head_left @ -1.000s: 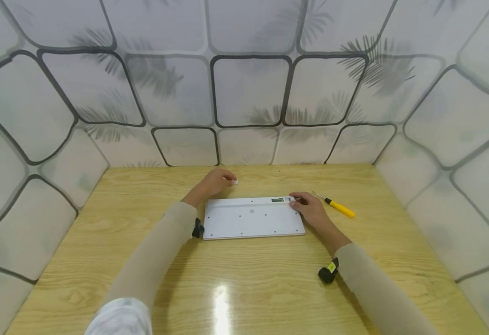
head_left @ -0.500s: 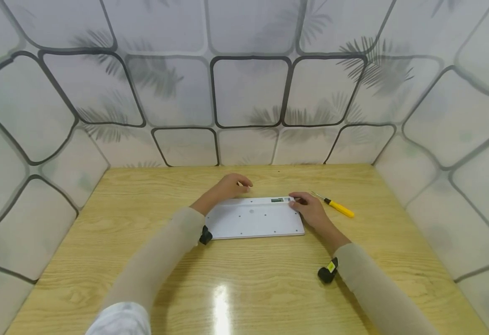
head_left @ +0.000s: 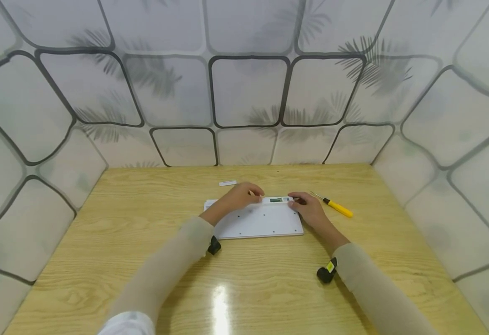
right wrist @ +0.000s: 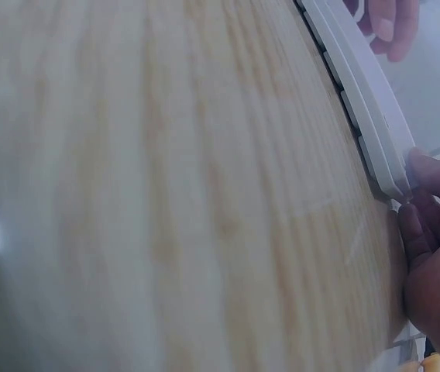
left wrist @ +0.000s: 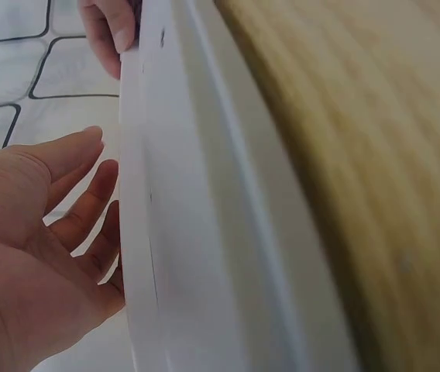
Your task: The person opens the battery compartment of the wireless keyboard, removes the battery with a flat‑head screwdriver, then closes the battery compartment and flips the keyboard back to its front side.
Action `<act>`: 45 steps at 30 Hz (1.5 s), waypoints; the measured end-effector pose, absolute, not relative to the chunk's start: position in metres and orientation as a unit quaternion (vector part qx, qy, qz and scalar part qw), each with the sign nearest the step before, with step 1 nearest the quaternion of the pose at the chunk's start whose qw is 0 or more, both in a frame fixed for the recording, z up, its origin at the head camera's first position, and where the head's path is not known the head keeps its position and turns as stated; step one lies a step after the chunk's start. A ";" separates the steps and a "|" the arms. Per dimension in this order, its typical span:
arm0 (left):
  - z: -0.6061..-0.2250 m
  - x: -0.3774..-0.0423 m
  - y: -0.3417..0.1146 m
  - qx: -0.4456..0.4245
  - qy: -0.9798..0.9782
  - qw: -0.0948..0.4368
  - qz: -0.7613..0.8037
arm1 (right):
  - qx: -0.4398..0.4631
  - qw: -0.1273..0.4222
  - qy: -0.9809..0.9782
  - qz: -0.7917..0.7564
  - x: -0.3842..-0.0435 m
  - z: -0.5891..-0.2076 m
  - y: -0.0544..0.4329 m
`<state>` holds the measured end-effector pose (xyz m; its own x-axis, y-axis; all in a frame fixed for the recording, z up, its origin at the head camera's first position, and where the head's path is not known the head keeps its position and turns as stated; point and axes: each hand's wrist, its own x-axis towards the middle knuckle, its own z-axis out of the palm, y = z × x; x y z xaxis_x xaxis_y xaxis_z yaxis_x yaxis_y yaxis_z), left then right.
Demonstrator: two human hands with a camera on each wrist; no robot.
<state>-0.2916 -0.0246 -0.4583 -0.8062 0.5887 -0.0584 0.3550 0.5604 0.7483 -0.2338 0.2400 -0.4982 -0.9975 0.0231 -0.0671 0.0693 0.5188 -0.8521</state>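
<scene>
A white keyboard lies face down on the table, its screw-dotted back upward. Near its far right corner a small compartment shows something green inside. My right hand pinches that corner, thumb on the back and fingers at the edge, as the right wrist view also shows. Over the keyboard's far edge hovers my left hand; in the left wrist view its fingers are loosely curved, with nothing seen between them. A small white cover rests on the table beyond the keyboard.
A screwdriver with a yellow handle lies right of my right hand, its tip pointing away to the left. The wooden table meets patterned walls at the back and sides.
My left hand has let go of the small white cover, leaving it behind the keyboard, and has moved right and nearer to the compartment. The right hand has stayed at the corner.
</scene>
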 end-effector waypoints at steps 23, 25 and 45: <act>-0.470 -0.291 -0.008 0.249 0.874 0.156 0.387 | 0.015 0.021 0.867 -0.498 -0.233 -0.495 0.234; -0.470 -0.290 -0.007 0.253 0.876 0.153 0.380 | 0.015 0.022 0.867 -0.498 -0.232 -0.494 0.233; -0.470 -0.286 -0.004 0.259 0.879 0.150 0.371 | -0.014 0.020 0.883 -0.469 -0.217 -0.474 0.240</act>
